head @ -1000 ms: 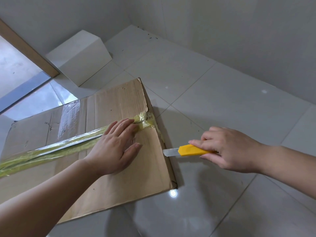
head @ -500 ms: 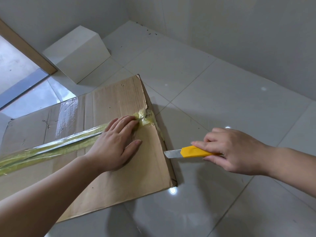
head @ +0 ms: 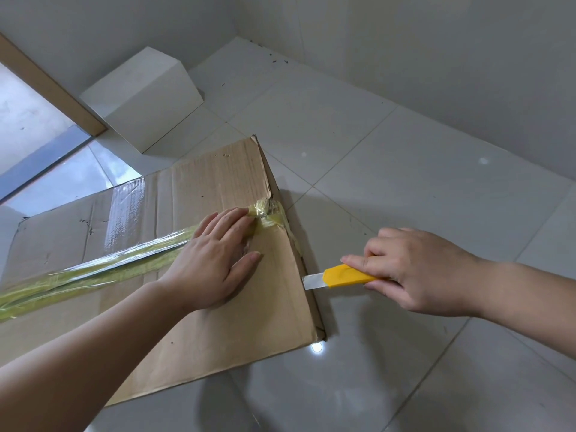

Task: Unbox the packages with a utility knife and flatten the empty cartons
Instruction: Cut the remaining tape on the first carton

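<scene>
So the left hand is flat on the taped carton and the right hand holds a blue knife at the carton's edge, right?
Almost. The knife is yellow, not blue, as the head view shows. The rest holds: the left hand lies flat on the taped carton, and the right hand holds the knife at the carton's edge.

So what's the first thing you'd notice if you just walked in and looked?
Probably the bright yellow utility knife, gripped in the right hand with its blade out at the right edge of the big brown cardboard box. Next, the left hand lying flat on the box's top, fingertips on the shiny yellowish tape that runs across it.
</scene>
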Tool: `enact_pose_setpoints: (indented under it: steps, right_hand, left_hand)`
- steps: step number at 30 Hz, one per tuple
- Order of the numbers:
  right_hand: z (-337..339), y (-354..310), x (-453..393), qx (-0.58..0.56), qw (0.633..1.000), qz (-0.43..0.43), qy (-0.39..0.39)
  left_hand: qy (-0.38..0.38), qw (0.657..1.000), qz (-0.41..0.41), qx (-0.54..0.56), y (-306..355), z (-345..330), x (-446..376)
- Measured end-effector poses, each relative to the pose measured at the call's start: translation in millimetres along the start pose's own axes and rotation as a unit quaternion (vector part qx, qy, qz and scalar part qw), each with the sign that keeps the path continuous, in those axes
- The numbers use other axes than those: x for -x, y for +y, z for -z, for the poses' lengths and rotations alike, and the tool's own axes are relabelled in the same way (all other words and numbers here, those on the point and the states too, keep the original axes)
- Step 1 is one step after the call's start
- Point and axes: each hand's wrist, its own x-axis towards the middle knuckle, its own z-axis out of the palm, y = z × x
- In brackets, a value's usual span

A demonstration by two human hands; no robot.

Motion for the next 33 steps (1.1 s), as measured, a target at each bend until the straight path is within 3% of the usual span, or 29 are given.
enact_pose_setpoints:
  steps: [15,20,27,33]
  right_hand:
    - [-6,8,-40,0.046,0.998,0.003,0.036]
    - [-14,4,-57,0.045,0.997,-0.041,0.047]
    - [-20,-5,-78,0.051,0.988,-0.139,0.051]
    - [-20,-12,-63,0.044,0.987,-0.148,0.053]
  left_hand:
    - [0.007,1.0,0.028,0.007,-6,1,3]
    - [-0.005,1.0,0.02,-0.003,-3,-1,0]
    - [-0.011,0.996,0.08,0.024,-3,-11,-1]
    - [-0.032,0.996,0.086,0.012,-4,-15,-3]
